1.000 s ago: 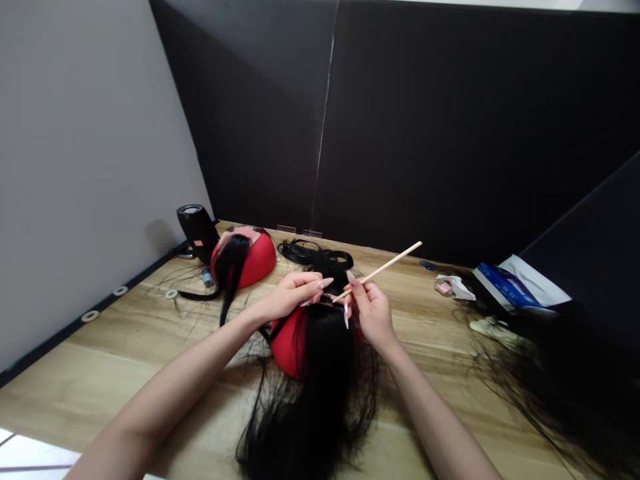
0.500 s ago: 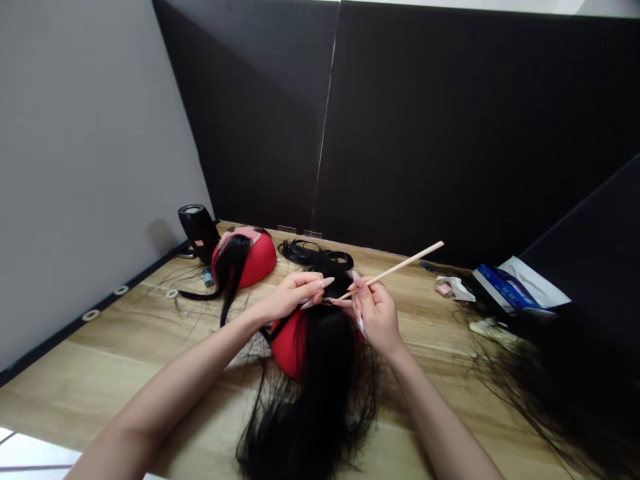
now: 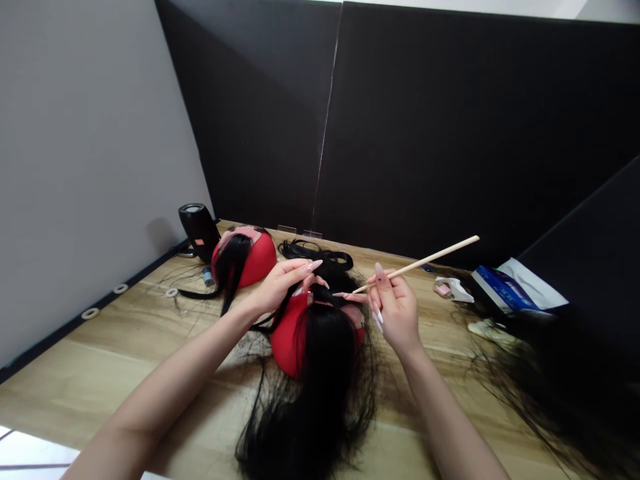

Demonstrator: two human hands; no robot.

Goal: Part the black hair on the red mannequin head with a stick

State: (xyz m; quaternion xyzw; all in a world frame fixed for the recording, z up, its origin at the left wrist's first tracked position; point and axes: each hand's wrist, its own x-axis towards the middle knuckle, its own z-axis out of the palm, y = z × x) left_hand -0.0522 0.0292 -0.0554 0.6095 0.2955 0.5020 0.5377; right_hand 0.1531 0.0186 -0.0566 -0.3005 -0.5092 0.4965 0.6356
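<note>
A red head form carries a wig of long black hair that spills toward me over the tabletop. My left hand is at the top left of this form, its fingers bent and close together by the parting. What those fingers hold, if anything, is too small to make out. In my right hand, gripped like a pen, is a thin pale wooden stick. Its lower end points down left at the parting, and its upper end rises to the right.
Behind on the left are a second red head form with black hair and a black cylindrical speaker. A coil of black hair lies at the back. To the right are a blue and white packet, crumpled tissue and loose dark hair.
My right hand has moved right with the stick, drawing its end away from my left hand. My left hand has shifted slightly left and up. The head form has stayed in place.
</note>
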